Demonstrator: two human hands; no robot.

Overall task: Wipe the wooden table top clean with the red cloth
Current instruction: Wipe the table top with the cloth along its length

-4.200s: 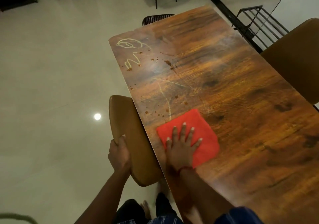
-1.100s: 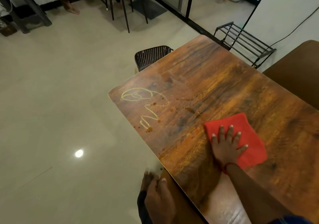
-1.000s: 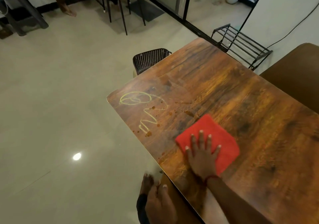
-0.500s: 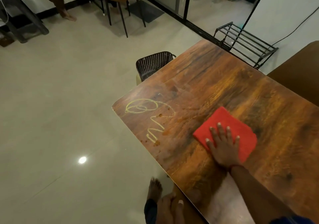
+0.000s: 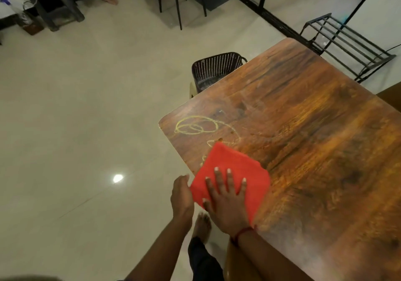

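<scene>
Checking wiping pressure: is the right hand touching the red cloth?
Touching. The head view shows the right hand pressed flat, fingers spread, on the red cloth.

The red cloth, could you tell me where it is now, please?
The red cloth lies at the wooden table's left edge, under the right hand, just below the yellow squiggle.

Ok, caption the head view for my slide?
Right hand presses red cloth toward yellow squiggles near table corner.
</scene>
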